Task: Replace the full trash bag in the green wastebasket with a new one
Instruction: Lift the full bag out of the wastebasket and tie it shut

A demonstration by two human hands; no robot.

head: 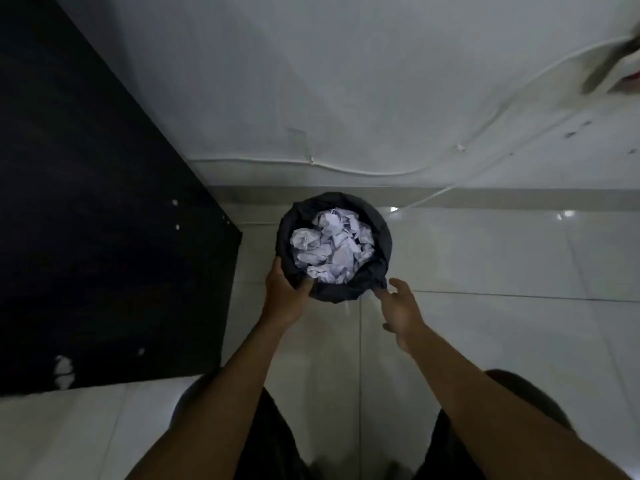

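Note:
A round wastebasket stands on the floor by the wall, its green body hidden under a black trash bag [377, 220] folded over the rim. Crumpled white paper [332, 247] fills the bag to the top. My left hand [285, 296] grips the bag's edge at the near left of the rim, thumb curled over the fold. My right hand [398, 306] pinches a corner of the bag at the near right of the rim. No new bag is in view.
A dark cabinet panel [86, 220] stands close on the left of the basket. Behind the basket is a white wall [346, 81] with a white cable [363, 171] along its base. Glossy white floor tiles [502, 271] spread to the right and toward me.

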